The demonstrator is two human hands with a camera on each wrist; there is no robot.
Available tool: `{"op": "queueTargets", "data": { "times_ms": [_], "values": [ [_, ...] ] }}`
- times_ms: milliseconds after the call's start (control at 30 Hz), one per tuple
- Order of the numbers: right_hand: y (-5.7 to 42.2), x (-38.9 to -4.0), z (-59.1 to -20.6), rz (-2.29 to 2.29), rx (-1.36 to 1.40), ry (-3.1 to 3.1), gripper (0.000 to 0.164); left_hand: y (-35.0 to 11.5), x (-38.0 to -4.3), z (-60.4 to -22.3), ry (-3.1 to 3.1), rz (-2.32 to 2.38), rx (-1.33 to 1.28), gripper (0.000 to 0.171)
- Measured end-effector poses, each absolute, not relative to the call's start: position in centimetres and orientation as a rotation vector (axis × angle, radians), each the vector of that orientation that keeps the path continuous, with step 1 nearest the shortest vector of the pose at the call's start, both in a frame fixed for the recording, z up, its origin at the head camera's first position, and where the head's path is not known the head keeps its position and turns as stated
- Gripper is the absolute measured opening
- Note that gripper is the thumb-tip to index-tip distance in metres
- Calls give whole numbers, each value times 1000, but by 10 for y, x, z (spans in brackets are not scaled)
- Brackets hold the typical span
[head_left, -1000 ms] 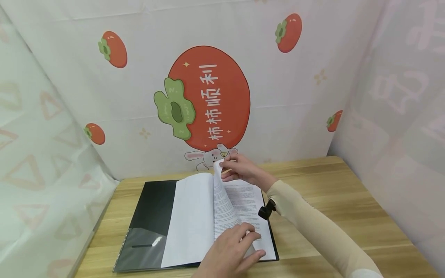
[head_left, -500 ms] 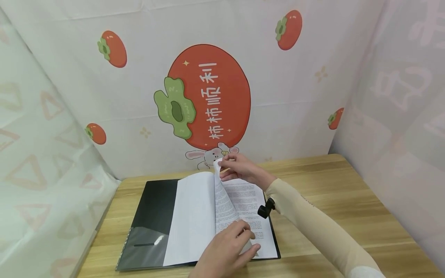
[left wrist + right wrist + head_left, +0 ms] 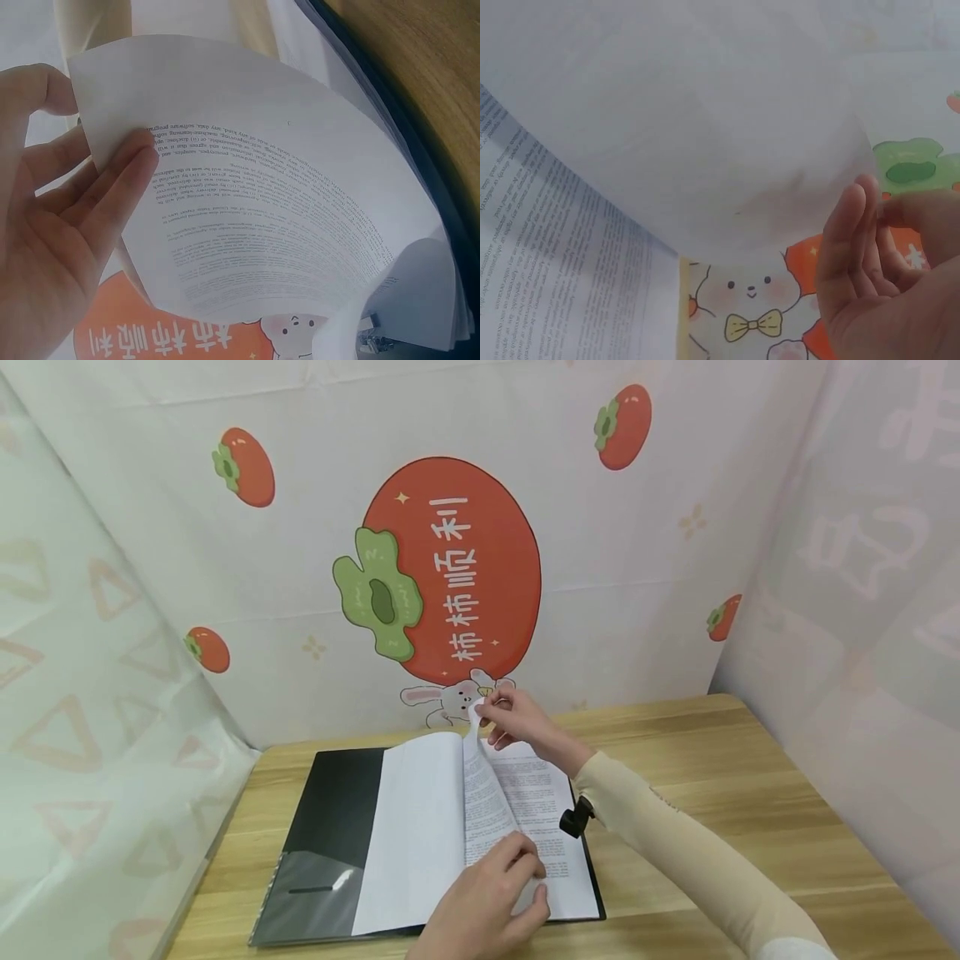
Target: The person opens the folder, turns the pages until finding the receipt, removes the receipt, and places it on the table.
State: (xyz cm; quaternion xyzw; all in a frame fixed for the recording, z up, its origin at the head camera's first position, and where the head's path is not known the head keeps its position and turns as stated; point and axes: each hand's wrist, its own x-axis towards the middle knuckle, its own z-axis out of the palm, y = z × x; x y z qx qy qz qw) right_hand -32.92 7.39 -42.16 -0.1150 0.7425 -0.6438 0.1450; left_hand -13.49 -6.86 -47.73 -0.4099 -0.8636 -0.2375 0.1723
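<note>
A printed sheet of paper (image 3: 483, 793) stands raised and curved from the stack in an open black folder (image 3: 337, 806). My right hand (image 3: 521, 722) pinches its far corner between thumb and fingers, well above the folder. At the near end, my left hand (image 3: 487, 893) holds the sheet's edge. In the left wrist view the fingertips (image 3: 142, 150) lie against the printed side, and the thumb tip is hidden behind the paper. The right wrist view shows the sheet's pale side, with the right hand (image 3: 889, 277) at its edge.
Turned pages (image 3: 412, 835) lie on the folder's left half; a printed page (image 3: 555, 843) lies flat on the right. Metal clip parts (image 3: 373, 341) show at the binding. The wooden table (image 3: 720, 793) meets a patterned cloth (image 3: 615, 543) behind and at both sides.
My left hand has shifted slightly left and away from me, its fingers drawing in. My right hand stays nearly in place, still pinching the sheet. The sheet leans a little more upright.
</note>
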Motion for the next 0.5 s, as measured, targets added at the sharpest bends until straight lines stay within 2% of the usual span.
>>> {"op": "queueTargets", "data": {
  "times_ms": [267,500],
  "values": [
    [75,-331,-424,-1919,-359,2234,19,-67,-134,-476,-2429,-687,-1148,12],
    [82,-333,-429,-1929,-400,2256,27,-68,-133,-475,-2488,-727,-1113,12]
  ]
}}
